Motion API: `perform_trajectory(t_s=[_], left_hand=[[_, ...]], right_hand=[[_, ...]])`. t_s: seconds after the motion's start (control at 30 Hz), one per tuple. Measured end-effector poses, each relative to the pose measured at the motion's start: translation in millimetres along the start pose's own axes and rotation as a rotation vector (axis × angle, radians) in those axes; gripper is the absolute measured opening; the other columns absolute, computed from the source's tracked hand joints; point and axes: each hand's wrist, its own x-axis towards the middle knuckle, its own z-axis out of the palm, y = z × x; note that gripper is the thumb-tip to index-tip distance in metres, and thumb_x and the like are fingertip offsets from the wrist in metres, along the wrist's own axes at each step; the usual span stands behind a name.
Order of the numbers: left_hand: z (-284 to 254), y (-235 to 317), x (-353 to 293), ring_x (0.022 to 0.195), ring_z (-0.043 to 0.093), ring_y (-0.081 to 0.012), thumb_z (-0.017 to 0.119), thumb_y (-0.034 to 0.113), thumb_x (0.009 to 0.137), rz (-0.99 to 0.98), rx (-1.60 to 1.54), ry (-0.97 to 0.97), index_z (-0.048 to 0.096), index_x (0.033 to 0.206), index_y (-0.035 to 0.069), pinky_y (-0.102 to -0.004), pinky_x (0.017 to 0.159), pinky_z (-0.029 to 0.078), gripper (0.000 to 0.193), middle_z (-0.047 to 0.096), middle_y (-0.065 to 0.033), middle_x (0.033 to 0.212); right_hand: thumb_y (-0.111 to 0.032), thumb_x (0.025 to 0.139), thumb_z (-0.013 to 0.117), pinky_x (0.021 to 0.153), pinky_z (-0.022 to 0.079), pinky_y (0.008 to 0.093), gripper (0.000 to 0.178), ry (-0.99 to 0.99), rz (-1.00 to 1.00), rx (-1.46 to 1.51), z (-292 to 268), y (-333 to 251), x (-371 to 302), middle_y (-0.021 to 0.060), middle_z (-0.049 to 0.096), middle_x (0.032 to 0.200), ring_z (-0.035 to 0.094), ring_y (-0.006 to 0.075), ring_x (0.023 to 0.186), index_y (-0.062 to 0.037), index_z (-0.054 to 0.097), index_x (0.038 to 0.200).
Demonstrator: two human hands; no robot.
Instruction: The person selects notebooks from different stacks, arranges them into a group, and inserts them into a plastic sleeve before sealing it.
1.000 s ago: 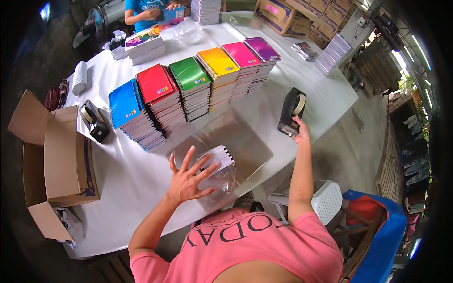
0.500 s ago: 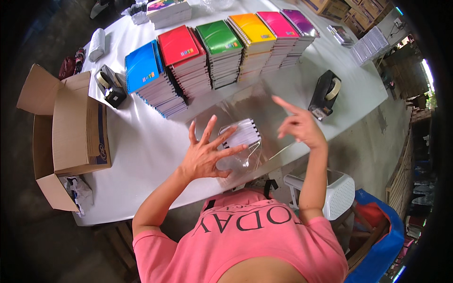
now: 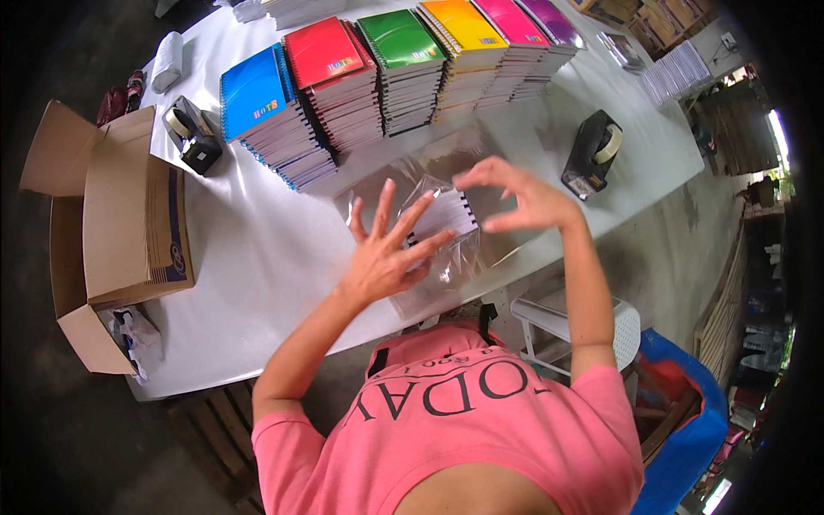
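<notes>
A small stack of spiral notebooks lies inside clear plastic wrap near the front edge of the white table. My left hand rests flat on this bundle with its fingers spread wide. My right hand hovers just above the bundle's right side, fingers curved and thumb below them. Whether a strip of clear tape sits between those fingers cannot be made out. A black tape dispenser stands to the right of my right hand.
Stacks of spiral notebooks line the back: blue, red, green, yellow and pink. A second tape dispenser and an open cardboard box are at the left. A white plastic chair stands below the table.
My right hand left the black tape dispenser and came back over the wrapped bundle. My left hand stayed spread on the bundle. The view shifted closer to the table.
</notes>
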Motion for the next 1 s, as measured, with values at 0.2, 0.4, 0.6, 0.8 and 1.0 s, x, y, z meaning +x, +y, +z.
perform_trajectory(t_s=[0.2,0.4,0.6,0.8,1.0], left_hand=[[28.4,22.2,30.5,0.126,0.04,-0.0327,0.073,0.014,0.072,-0.244,-0.525,0.529,0.069,0.091,0.018,-0.0462,0.102,0.029,0.02,0.045,-0.0111,0.13],[15.9,13.6,24.4,0.112,0.051,-0.0249,0.076,0.016,0.075,-0.667,-1.099,0.38,0.057,0.115,0.004,-0.0349,0.094,0.043,0.046,0.049,-0.0153,0.123],[13.8,-4.6,35.4,0.076,0.06,-0.0103,0.073,0.008,0.078,-0.869,-1.286,0.131,0.068,0.098,0.0,-0.0232,0.066,0.049,0.022,0.067,-0.0106,0.086],[10.4,-2.9,36.0,0.101,0.058,-0.0214,0.069,0.003,0.07,-0.446,-0.647,0.295,0.071,0.095,0.011,-0.0365,0.091,0.04,0.027,0.069,-0.0047,0.091],[-16.9,23.5,33.5,0.12,0.047,-0.0248,0.075,0.012,0.069,-0.483,-0.547,0.246,0.045,0.13,0.011,-0.0433,0.098,0.023,0.068,0.069,0.0014,0.097]], right_hand=[[-0.006,0.068,0.077,0.104,0.034,0.0367,0.039,0.275,-0.222,0.754,83.2,35.0,5.6,0.0061,0.036,0.141,0.035,0.0254,0.13,-0.0114,0.069,0.105],[-0.004,0.066,0.078,0.096,0.04,0.0355,0.037,0.371,-0.042,0.994,79.2,11.9,18.3,0.0115,0.044,0.131,0.042,0.0207,0.12,-0.0042,0.064,0.101],[-0.002,0.071,0.072,0.078,0.047,0.0258,0.03,0.084,0.21,1.163,66.0,35.2,36.2,0.0063,0.062,0.095,0.058,0.0123,0.086,-0.0069,0.061,0.098],[-0.01,0.074,0.073,0.075,0.048,0.0273,0.016,0.26,0.086,0.566,54.5,12.7,33.6,0.0021,0.063,0.093,0.061,0.0135,0.085,-0.0083,0.067,0.09],[-0.013,0.072,0.07,0.093,0.034,0.0425,0.014,0.568,-0.076,-0.233,67.5,-20.2,15.6,0.0031,0.05,0.125,0.043,0.0227,0.12,-0.0161,0.07,0.086]])
